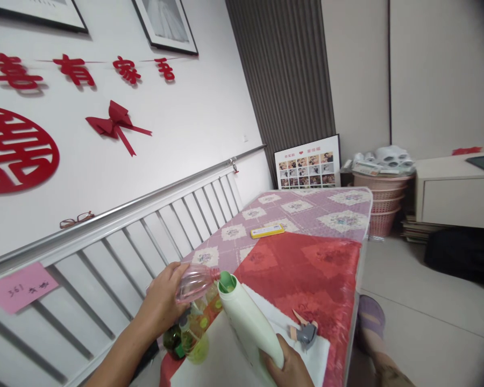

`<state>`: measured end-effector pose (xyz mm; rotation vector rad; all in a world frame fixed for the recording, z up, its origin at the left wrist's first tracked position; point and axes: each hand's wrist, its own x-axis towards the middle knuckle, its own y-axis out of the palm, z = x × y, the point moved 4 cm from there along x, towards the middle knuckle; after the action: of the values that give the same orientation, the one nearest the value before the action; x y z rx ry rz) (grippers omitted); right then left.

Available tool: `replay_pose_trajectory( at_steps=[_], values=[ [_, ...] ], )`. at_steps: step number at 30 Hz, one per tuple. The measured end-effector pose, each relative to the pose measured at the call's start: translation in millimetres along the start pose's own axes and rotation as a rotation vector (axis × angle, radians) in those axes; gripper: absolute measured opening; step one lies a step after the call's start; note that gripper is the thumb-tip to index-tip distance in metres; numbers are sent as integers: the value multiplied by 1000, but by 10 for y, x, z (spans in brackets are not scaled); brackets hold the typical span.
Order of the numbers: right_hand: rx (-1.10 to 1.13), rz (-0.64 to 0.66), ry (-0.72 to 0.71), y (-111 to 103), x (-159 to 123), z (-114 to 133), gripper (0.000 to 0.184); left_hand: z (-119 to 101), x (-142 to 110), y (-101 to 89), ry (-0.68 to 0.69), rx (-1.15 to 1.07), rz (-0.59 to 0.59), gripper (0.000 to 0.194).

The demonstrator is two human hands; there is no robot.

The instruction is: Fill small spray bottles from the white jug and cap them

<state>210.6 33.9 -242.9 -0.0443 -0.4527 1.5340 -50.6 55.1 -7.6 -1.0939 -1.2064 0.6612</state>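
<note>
My left hand (167, 295) is wrapped round a clear pink bottle (196, 284), tipped sideways with its neck at the mouth of a pale green bottle (246, 317). That pale green bottle is tilted too, its wide mouth uncapped, and my right hand (288, 365) grips its lower part. I cannot tell whether liquid is passing between them. Below my left hand stand a clear bottle with yellow-green contents (196, 344) and a dark green bottle (172, 338), both partly hidden. A grey and peach spray head (304, 333) lies on a white cloth (320, 357) to the right.
A red sheet (326, 279) covers part of the table's patterned cloth (296, 207), with a yellow-edged box (267, 231) near its far edge. A white railing (173, 231) runs along the left. Stacked pink baskets (383, 207) stand beyond the table, and a person's foot (371, 317) shows at right.
</note>
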Motion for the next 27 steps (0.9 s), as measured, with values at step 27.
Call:
replay_pose_trajectory(
  at_steps=[27],
  values=[
    [0, -4, -3, -8, 6, 18, 20, -22, 32, -53, 21, 61, 22, 72]
  ],
)
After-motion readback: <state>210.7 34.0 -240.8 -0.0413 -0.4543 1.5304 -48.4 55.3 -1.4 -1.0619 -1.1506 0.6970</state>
